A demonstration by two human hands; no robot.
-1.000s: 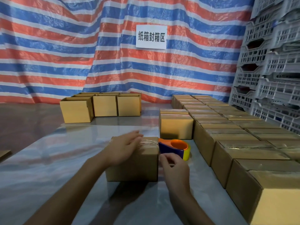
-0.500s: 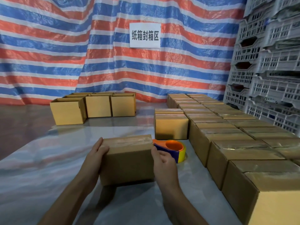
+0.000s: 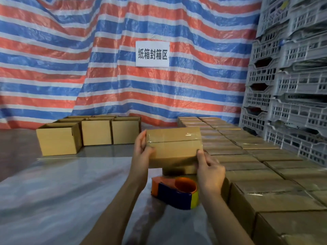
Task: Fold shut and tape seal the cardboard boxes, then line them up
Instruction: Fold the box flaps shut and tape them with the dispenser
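The left hand (image 3: 143,154) and right hand (image 3: 209,171) grasp the taped box (image 3: 174,147) by its ends, holding it in the air just beyond the tape dispenser (image 3: 177,193). Sealing looks finished. Next it needs setting squarely against the sealed boxes (image 3: 247,156) right of the dispenser.

I find the glossy grey tabletop (image 3: 62,188) open to my left. The orange-and-blue tape dispenser (image 3: 175,193) blocks the middle; rows of sealed brown cardboard boxes (image 3: 261,187) wall off my right.
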